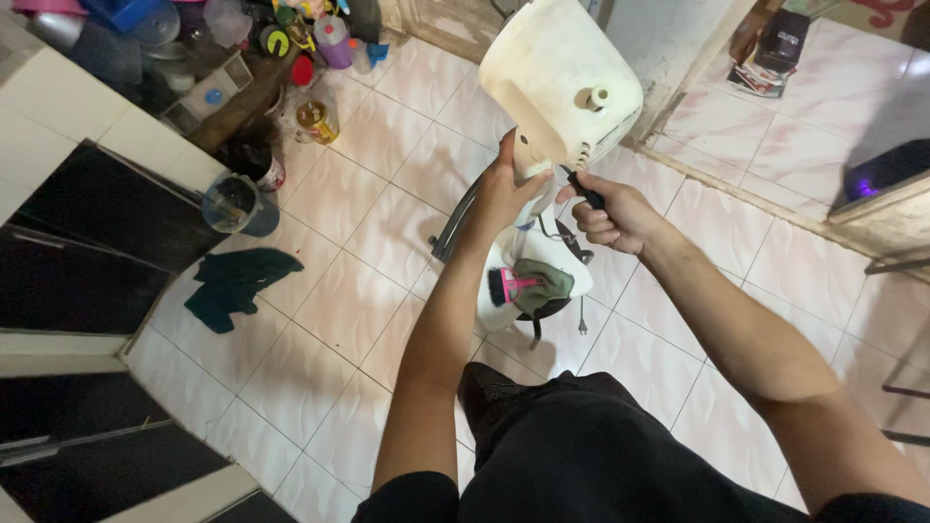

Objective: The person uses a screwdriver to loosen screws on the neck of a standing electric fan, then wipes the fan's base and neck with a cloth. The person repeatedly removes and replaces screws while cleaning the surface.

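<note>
A cream-white fan motor housing with a short shaft stands on its stand neck above the floor. My left hand grips the neck just under the housing. My right hand is closed around a dark-handled tool, whose tip meets the housing's underside. Below them the white fan base rests on the tiles, carrying a pink-handled brush and a green cloth.
A dark green rag lies on the tiled floor to the left. A bucket, bottles and containers crowd the upper left by a dark cabinet. A doorway step runs at the right. A power cord trails from the base.
</note>
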